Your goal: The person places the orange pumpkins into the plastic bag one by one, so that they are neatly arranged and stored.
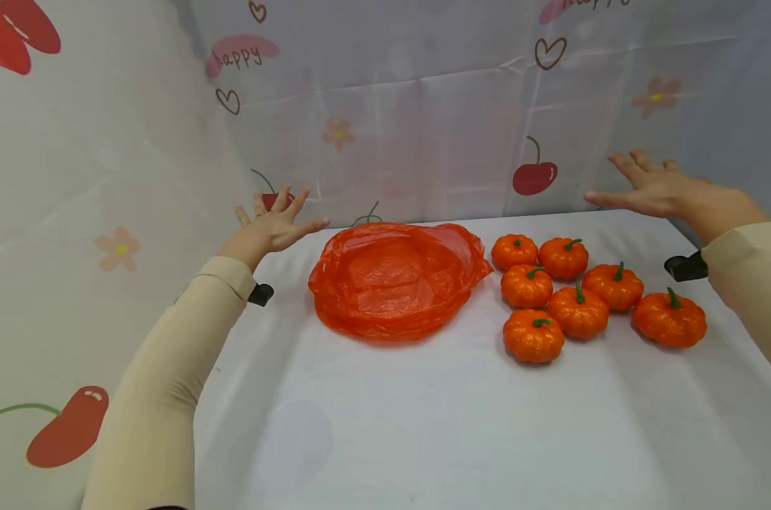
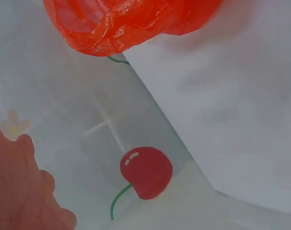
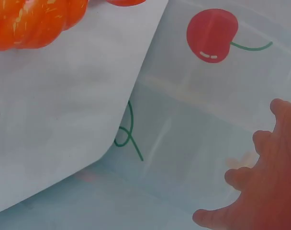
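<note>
An orange-red plastic bag [image 1: 391, 322] lies on the white table with its mouth spread wide. To its right, several small orange pumpkins [image 1: 579, 312] with green stems stand in a loose cluster. My left hand [image 1: 270, 230] hovers left of the bag, fingers spread, touching nothing. Over the table's right side my right hand [image 1: 668, 191] is raised beyond the pumpkins, fingers apart and holding nothing. In the left wrist view, part of the bag [image 2: 136, 24] shows at the top, and the hand [image 2: 26, 187] at lower left. One pumpkin [image 3: 35, 21] appears at upper left in the right wrist view.
The white tabletop [image 1: 410, 425] extends in front of the bag and pumpkins. A printed curtain [image 1: 410, 156] with cherries, hearts and flowers hangs behind the table and along the left side. Black wrist devices [image 1: 686, 268] sit under both sleeve cuffs.
</note>
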Tool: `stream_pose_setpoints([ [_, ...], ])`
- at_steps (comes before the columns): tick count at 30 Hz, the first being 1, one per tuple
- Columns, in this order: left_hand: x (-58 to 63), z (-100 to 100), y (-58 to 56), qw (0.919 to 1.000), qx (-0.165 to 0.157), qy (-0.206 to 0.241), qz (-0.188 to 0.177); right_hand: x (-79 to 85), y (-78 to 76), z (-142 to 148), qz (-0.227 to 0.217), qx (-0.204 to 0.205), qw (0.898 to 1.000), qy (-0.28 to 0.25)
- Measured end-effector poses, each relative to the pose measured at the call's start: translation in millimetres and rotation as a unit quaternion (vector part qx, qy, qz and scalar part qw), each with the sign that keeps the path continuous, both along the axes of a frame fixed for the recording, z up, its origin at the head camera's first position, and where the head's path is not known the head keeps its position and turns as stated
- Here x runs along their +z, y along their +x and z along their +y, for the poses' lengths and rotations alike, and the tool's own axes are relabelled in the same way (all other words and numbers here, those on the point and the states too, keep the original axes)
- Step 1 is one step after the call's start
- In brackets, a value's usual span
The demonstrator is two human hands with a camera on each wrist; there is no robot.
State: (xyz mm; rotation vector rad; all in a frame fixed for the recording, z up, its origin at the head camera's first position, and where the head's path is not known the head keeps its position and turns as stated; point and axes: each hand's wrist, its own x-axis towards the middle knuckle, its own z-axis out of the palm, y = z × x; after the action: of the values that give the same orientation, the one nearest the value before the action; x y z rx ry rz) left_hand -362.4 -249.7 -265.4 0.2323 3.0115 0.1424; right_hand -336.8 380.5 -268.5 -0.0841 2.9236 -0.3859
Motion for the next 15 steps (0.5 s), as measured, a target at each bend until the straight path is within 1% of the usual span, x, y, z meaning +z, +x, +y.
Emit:
stream_pose_setpoints([
  [4, 1.5, -0.7, -0.1, 0.9998, -0.01, 0.012, 0.013, 2.2, 2.3, -1.5, 0.009, 0.005, 1.0, -0.011],
  [7, 0.4, -2.6, -0.5, 0.9992, -0.015, 0.034, 0.016, 3.5, 5.0, -3.6, 0.018, 0.017, 0.999, -0.025],
  [11, -4.4, -6.0, 1.9, 0.9956, -0.023, 0.089, 0.016, 3.9, 12.3, -7.2, 0.04, 0.03, 0.998, -0.04],
  [15, -13.5, -11.6, 10.4, 0.99, -0.028, 0.137, 0.018, -0.1, 21.8, -12.7, 0.073, 0.051, 0.994, -0.067],
])
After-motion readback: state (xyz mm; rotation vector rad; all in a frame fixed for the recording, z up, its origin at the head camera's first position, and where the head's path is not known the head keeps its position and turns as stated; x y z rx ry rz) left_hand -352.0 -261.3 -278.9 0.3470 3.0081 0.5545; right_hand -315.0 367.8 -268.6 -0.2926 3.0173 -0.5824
